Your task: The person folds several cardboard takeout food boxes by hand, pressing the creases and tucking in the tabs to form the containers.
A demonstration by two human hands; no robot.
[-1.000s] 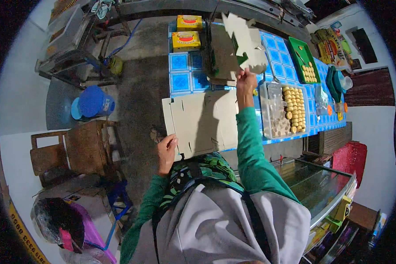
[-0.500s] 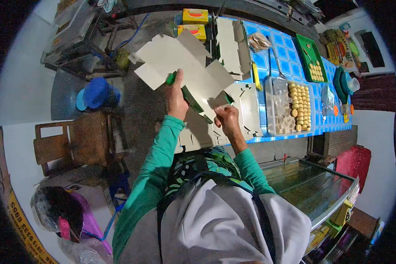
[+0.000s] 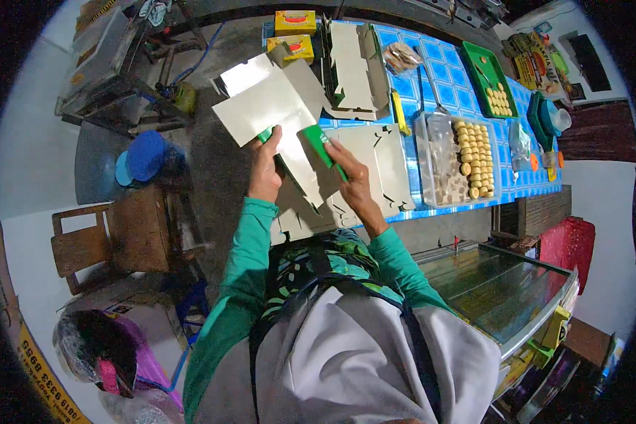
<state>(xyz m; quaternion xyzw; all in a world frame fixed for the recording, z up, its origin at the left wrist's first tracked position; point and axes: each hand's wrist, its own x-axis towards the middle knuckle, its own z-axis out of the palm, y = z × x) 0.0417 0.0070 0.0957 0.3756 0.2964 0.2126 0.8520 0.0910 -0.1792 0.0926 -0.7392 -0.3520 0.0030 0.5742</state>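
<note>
- The left hand [image 3: 265,169] grips a flat, unfolded cardboard box blank [image 3: 272,106], fingers closed on its lower edge; the blank is grey-white on the side facing up, with green showing at the folded edges
- The right hand [image 3: 353,185] pinches a green flap [image 3: 321,147] of the same blank between thumb and fingers, closed on it
- The blank is held up above the near edge of the table [image 3: 445,78], which is covered in a blue-and-white checked cloth, and it tilts away to the person's left
- Beneath the hands a stack of more flat blanks [image 3: 374,166] lies on the table's near edge, partly overhanging it
- Further back on the table stands a group of folded-up cartons [image 3: 353,63], upright and close together
- To the right of the stack sits a clear plastic tray [image 3: 431,166] holding rows of small round yellow cakes [image 3: 477,152]
- A green tray [image 3: 477,63] with more round cakes lies near the far right corner
- Two yellow boxes [image 3: 295,32] rest at the far left end of the table
- On the floor to the left, a blue bucket [image 3: 145,155] stands just beside a wooden chair [image 3: 120,237]
</note>
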